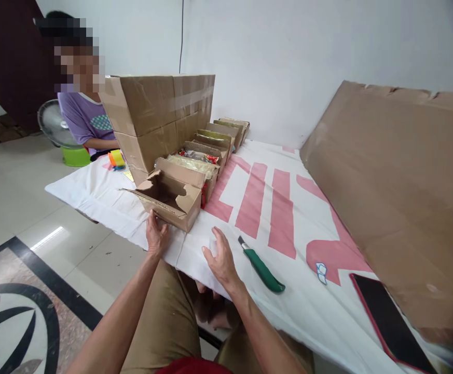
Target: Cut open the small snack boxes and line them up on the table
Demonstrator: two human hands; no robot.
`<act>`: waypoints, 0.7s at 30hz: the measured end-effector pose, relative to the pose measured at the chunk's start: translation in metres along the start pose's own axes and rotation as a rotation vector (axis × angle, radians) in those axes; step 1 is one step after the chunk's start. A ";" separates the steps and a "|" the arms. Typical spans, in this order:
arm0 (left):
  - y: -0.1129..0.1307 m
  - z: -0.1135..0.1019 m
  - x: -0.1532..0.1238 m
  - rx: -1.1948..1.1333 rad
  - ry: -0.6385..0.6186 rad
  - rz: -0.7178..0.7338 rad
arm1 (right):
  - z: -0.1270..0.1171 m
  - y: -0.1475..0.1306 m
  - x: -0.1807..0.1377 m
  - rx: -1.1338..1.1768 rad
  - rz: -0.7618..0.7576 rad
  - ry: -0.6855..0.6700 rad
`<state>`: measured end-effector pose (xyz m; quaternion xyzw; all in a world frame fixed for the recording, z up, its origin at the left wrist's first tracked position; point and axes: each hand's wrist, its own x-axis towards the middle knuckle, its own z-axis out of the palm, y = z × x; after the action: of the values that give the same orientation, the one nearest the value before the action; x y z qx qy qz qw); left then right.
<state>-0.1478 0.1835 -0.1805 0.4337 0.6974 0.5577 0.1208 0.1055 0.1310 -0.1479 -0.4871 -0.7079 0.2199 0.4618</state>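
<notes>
While we're sitting at the near edge of the table, our left hand (156,236) has its fingertips pressed against the front bottom edge of the small box (169,200). The hand is loose, not wrapped around anything. That box sits at the near left corner of the white cloth (312,306), flaps open, and looks empty as far as we can tell. It's first in a row of boxes (210,143) running away from us, right alongside a big taped carton (160,114).

Our right hand (220,257) lies flat on the cloth with fingers spread, holding nothing, just beside a green knife (261,270). Further right there's a dark phone (389,317) near a big cardboard sheet (397,197). Another person (88,122) sits at the far side by a tape roll (116,158).
</notes>
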 end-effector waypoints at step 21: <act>0.007 -0.002 -0.004 -0.018 -0.010 0.025 | 0.075 0.026 0.041 0.119 -0.053 -0.009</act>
<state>-0.1436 0.1788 -0.1754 0.4440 0.6863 0.5631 0.1212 0.0494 0.1896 -0.1853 -0.4386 -0.7085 0.2515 0.4924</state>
